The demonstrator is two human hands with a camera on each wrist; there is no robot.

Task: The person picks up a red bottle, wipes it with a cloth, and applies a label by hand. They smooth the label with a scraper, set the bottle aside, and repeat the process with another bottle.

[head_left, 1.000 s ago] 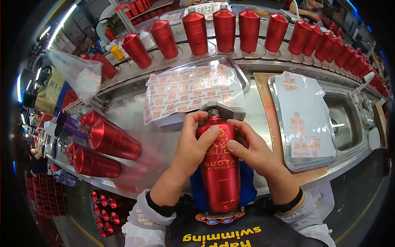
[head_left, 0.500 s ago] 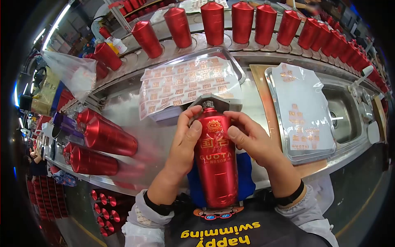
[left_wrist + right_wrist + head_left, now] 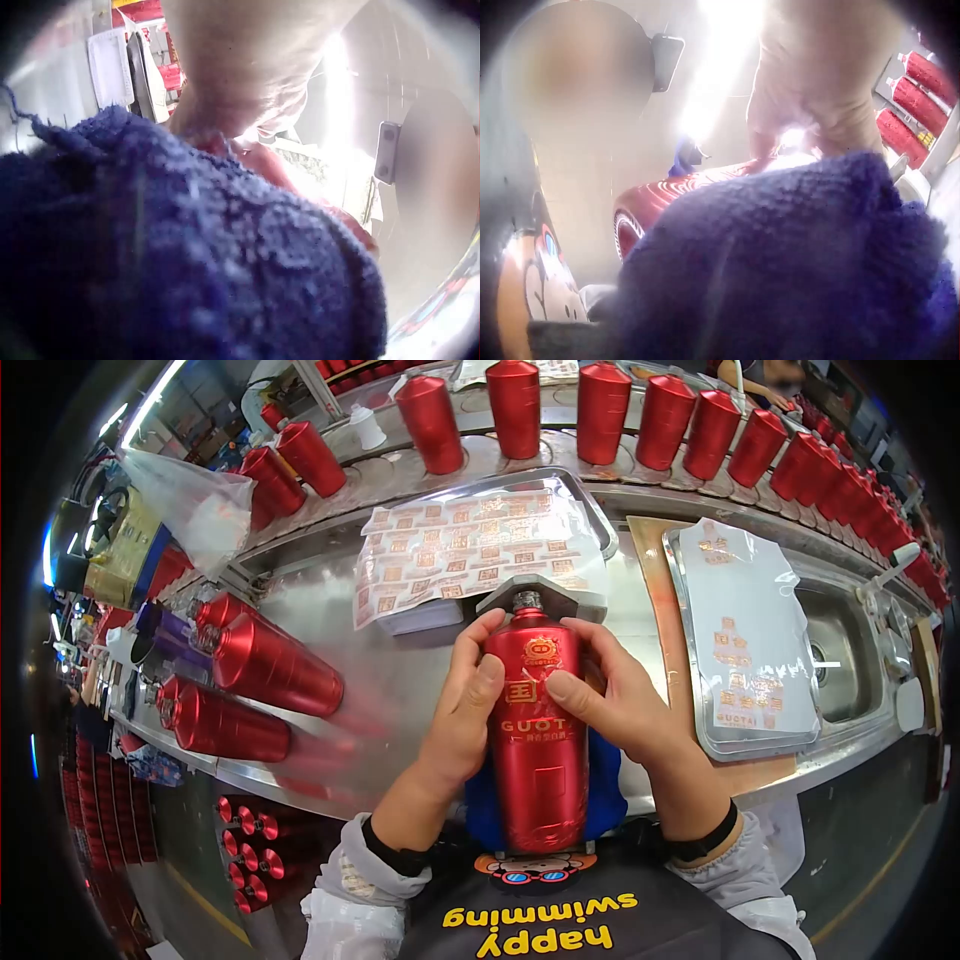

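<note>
In the head view a red bottle (image 3: 548, 800) with gold lettering leans neck-away against the blue cloth (image 3: 606, 790). My left hand (image 3: 460, 710) curls round its left shoulder, thumb along the left edge. On the other side my right hand (image 3: 625, 705) grips the bottle, its thumb pressing on the gold characters. The left wrist view shows the cloth (image 3: 225, 247) covering much of my left hand (image 3: 247, 67). Past the cloth (image 3: 765, 262) in the right wrist view, the bottle's base end (image 3: 649, 206) shows below my right hand (image 3: 821, 82).
Beyond the bottle neck lies a sheet of printed labels (image 3: 480, 550). A second label sheet (image 3: 740, 630) rests on a metal tray (image 3: 800, 745), beside a sink (image 3: 838, 660). Several bottles (image 3: 275, 665) lie at the left; more bottles (image 3: 515, 410) stand on the conveyor.
My left thumb has drawn back from the bottle's front to its left edge. My right thumb has moved up onto the gold characters. The bottles along the conveyor have shifted.
</note>
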